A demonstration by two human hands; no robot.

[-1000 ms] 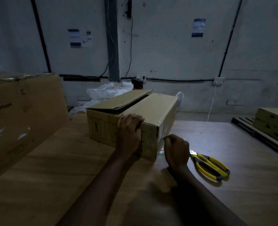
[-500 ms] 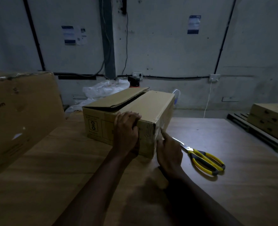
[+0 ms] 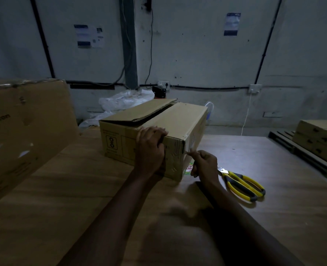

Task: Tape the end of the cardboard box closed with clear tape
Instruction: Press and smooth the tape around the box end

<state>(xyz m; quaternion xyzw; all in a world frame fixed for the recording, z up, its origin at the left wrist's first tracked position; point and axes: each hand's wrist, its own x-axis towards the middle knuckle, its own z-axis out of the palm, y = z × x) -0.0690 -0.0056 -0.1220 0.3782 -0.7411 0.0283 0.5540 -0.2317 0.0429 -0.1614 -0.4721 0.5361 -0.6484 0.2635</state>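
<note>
Brown cardboard box (image 3: 178, 120) is sitting mid-desk, toward the far edge of the wooden desk (image 3: 63, 189). Left hand (image 3: 150, 150) is pressing its near end, fingers curled over the top edge. Right hand (image 3: 204, 164) is pinching clear tape (image 3: 189, 150) at the box's near right corner.

Scissors (image 3: 241, 186) crowd the box's (image 3: 178, 121) right; bare tabletop (image 3: 43, 217) lies left.

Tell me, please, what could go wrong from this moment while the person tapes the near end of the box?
1. The right hand pinches the clear tape at the corner of the cardboard box; the thin strip may twist or wrinkle before it sticks.
2. Only the left hand steadies the near end, so a strong pull could slide the box on the wooden table.
3. The yellow-handled scissors lie close beside the right forearm, which could knock them.
</note>
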